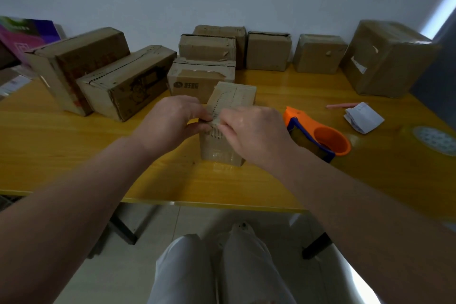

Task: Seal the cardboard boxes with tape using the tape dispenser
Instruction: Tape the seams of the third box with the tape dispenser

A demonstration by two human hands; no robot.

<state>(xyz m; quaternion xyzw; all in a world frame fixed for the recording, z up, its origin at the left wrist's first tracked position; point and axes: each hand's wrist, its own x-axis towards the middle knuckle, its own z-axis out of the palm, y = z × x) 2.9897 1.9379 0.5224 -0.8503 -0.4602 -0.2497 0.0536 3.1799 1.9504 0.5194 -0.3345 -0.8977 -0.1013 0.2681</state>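
While both hands work at it, the small cardboard box stands near the middle of the glossy yellow wooden table. It is upright and oblong, its corrugated edge ragged, with a shiny film of tape on its lower front. The left hand and right hand meet at the box's near top edge, fingers curled in and pinching there; whether they nip flap or tape is unclear. The tape dispenser, smooth orange plastic with a blue side plate and a round hollow core, lies on the table just right of the right hand, untouched. Along the back stand closed, creased brown cartons: two long ones at left, a stack behind the small box, and a large cube-like one at far right. Their contents are hidden. Folded white paper lies beyond the dispenser.
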